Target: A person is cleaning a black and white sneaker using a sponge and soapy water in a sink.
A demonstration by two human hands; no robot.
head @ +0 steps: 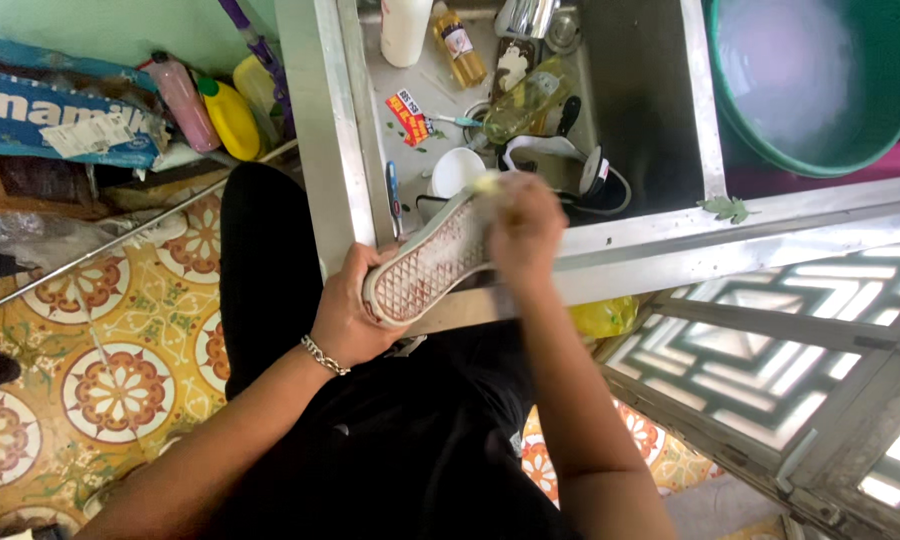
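Risk judged: the wet, soapy shoe [425, 268] could slip from the grip and drop into the sink [530, 110] at 12 o'clock, since only its heel end is clasped; suds may also be flicked onto the patterned floor [120, 380] at 8 o'clock.

Left hand [355, 315]: wrapped around the heel, sole turned up, shoe held over the metal sink rim [650, 250].

Right hand [523, 228]: blurred, clenched on something pale at the toe end, at 2 o'clock from the left; what is gripped cannot be told.
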